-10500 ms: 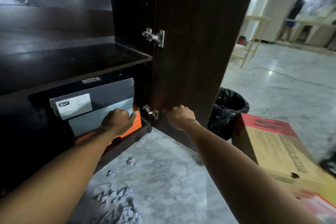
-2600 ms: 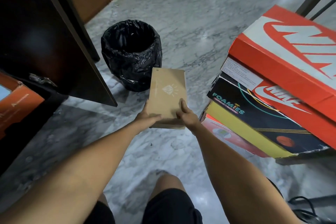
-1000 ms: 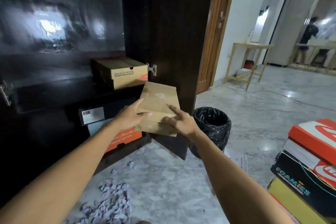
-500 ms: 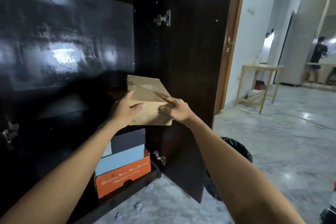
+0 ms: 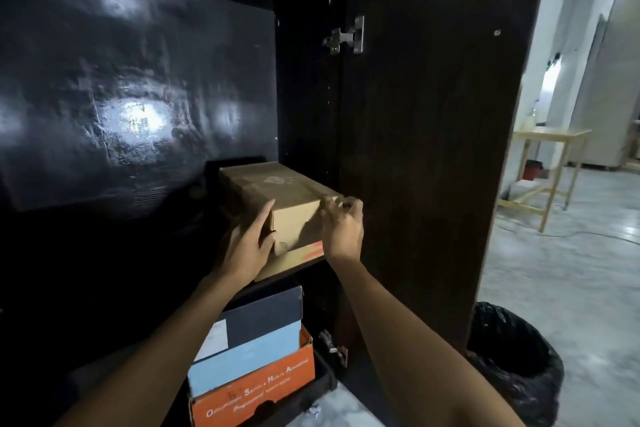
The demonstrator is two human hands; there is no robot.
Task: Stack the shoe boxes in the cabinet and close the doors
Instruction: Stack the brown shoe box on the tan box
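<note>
Top box sitting atop lower box in cabinet, long axis running near-to-far. Left grip pressing near-left side, flat, uncurled; right grip curling over near-right top edge. Likely needing push farther in.

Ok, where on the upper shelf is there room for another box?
Left of the brown box, the shelf looks bare, though dim. Above it is headroom. Tight at right: the right hand fills the gap to the wall.

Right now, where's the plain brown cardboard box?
Head view: the plain brown box sits in the cabinet atop a tan box, just left of the open door; left hand and right hand touch its near end.
</note>
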